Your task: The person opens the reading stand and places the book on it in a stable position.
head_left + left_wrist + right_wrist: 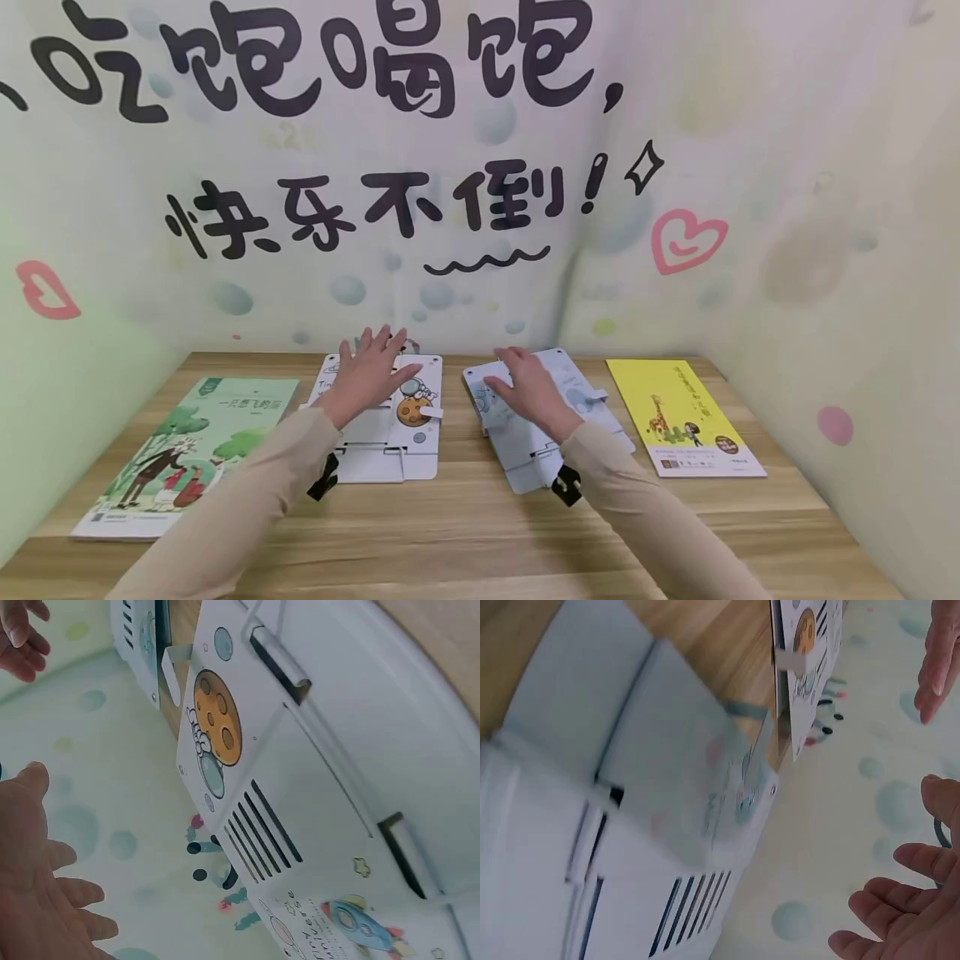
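Note:
My left hand (371,375), fingers spread, is held over the upper part of a flat white board that looks like a folded book stand (420,462). The board carries slots, a small side tab and printed pictures of an astronaut, an orange planet and a rocket (360,926). Over a second, pale blue-white stand (525,471), turned at an angle, is my right hand (532,392) with its fingers loosely bent. In the right wrist view, the fingers (911,892) hold nothing and are apart from the slotted stand (682,825).
On the left lies a green picture book (255,400), partly behind my left sleeve (255,475). A yellow book (675,392) lies on the right. Everything rests on a wooden table (450,533) against a printed wall cloth (480,308).

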The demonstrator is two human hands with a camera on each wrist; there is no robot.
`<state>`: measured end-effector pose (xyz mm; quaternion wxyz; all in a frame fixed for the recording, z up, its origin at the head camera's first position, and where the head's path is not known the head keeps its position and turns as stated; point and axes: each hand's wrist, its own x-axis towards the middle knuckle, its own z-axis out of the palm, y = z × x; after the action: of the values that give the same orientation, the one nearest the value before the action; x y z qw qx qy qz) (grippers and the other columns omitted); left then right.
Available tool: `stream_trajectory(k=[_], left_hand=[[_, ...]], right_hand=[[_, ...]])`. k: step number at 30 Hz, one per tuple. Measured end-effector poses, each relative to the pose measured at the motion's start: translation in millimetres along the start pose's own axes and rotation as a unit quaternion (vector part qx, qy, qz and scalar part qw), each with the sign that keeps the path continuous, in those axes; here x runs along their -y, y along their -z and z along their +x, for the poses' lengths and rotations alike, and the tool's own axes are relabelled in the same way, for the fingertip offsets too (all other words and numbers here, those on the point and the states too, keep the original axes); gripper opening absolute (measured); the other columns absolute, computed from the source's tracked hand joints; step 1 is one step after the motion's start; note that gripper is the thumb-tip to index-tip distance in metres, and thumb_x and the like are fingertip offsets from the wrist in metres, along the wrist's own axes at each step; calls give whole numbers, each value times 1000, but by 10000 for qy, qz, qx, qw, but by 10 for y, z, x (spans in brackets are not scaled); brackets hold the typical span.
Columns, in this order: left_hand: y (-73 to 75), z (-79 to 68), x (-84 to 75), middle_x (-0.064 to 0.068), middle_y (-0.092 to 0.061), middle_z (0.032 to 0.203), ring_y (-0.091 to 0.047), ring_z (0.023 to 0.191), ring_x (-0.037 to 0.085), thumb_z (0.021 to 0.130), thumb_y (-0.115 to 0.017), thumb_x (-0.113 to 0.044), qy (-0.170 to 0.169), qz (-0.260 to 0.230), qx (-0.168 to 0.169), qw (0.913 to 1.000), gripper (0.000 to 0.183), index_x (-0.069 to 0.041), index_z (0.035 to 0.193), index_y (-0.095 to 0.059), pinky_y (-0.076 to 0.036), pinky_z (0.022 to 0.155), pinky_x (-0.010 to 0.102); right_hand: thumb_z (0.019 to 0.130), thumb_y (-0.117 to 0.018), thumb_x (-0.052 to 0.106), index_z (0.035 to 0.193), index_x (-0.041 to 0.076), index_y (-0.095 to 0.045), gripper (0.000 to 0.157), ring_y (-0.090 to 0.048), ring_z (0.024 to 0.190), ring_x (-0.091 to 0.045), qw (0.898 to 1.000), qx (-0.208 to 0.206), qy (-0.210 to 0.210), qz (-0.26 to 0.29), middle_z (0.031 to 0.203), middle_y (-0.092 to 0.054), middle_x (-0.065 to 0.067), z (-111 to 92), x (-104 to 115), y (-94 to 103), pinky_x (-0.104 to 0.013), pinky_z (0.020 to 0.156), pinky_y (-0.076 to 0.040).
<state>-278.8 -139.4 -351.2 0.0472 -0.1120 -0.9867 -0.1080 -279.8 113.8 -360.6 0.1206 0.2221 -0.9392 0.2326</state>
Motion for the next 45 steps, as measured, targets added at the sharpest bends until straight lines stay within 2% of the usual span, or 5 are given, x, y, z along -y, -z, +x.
stream_trajectory(k=[6,13,20,33,45], left_hand=[[-24,-206,132,25,-33,147,-25,136,45,97,-44,-44,-121,-418,92,9990,63,-3,144,-34,-14,106,68],[-13,-576,464,17,-63,110,-59,101,32,90,-60,-30,-15,-845,586,9947,42,1,118,-59,-48,86,47],[-75,-869,802,1,-58,79,-49,71,15,81,-71,-19,530,-1431,1251,9803,24,-1,96,-62,-41,62,29],[-291,-968,1008,1,-55,74,-48,68,13,76,-72,-2,212,-2748,1301,9524,18,0,88,-58,-40,58,20],[-276,-1015,980,-1,-51,72,-46,67,13,74,-75,-3,-98,-2186,901,9716,23,-11,76,-52,-36,56,21]], right_hand=[[87,-65,15,119,-4,-58,37,-59,98,-30,9963,515,276,635,109,-64,-18,-85,302,-268,-40,84,-50],[85,-68,12,107,-3,-65,27,-53,73,-11,9776,1438,-16,1539,84,-64,-7,-170,558,-599,-20,64,-46],[83,-70,13,96,1,-68,18,-48,67,-5,9599,2105,-371,1812,78,-62,0,-229,706,-767,-17,60,-42],[76,-74,8,85,9,-55,20,-43,65,-4,9776,1929,-22,838,71,-49,7,-286,876,-912,-16,61,-38],[81,-66,6,78,14,-48,21,-45,60,-10,9872,1365,667,-478,65,-48,4,-327,979,-971,-20,50,-34]])
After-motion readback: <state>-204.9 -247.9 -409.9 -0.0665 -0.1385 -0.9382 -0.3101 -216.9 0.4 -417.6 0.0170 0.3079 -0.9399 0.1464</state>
